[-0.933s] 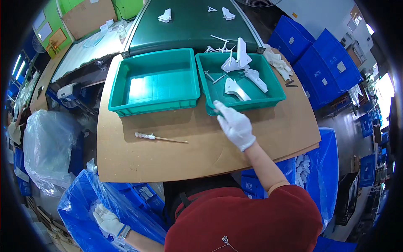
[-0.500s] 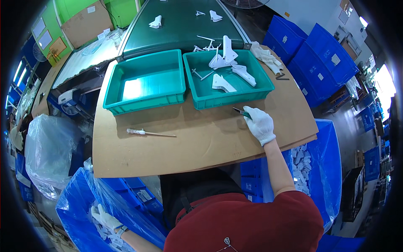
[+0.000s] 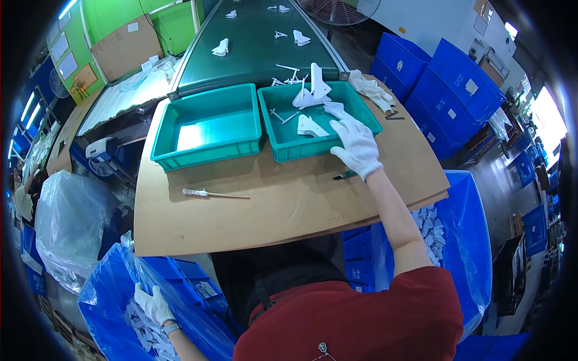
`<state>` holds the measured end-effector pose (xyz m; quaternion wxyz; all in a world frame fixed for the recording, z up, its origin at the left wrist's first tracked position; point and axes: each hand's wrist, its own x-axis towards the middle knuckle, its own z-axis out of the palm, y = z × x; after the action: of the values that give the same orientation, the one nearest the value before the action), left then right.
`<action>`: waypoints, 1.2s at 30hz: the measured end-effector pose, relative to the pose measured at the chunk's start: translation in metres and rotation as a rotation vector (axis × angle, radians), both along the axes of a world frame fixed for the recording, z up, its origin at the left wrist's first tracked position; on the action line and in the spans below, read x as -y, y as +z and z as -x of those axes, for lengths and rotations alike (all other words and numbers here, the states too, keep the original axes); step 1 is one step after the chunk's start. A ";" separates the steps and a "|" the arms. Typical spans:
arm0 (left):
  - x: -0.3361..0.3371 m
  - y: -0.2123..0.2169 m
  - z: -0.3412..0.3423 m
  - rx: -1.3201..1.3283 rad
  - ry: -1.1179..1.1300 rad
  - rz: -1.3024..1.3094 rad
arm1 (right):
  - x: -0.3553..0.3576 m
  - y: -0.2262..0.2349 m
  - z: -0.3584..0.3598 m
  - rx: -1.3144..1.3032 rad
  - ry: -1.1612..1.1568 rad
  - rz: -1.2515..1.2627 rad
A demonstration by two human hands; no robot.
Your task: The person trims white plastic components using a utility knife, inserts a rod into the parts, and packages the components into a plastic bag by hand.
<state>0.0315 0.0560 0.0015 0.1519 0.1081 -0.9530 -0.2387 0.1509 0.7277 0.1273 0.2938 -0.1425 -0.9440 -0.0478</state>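
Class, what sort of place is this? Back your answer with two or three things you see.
Probably a factory workshop: a green conveyor belt with white parts on it, two teal trays at its near end, and blue bins stacked on the right.

In the upper middle of the frame, a green tray holds smooth white parts. A wedge-shaped part lies flat near its front wall, narrowing toward the lower right. Just above and right, a second part slants, its lower end hidden. Behind these, a tall part stands tilted among others. At lower left, a white pile lies jumbled in a blue bin.
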 end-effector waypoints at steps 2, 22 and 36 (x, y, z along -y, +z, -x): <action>-0.001 -0.001 -0.002 -0.009 -0.033 -0.008 | -0.020 -0.011 0.019 0.191 0.036 -0.026; -0.015 0.027 -0.006 0.135 -0.096 0.025 | -0.049 0.041 -0.043 0.349 -0.245 -0.043; -0.066 0.077 -0.003 0.224 -0.161 0.590 | -0.164 0.012 0.257 0.775 -0.114 0.552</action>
<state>0.0340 0.1217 0.0788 0.0517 0.0091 -0.9974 0.0499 -0.1063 0.8915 0.1394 -0.1317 -0.2385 -0.9521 0.1391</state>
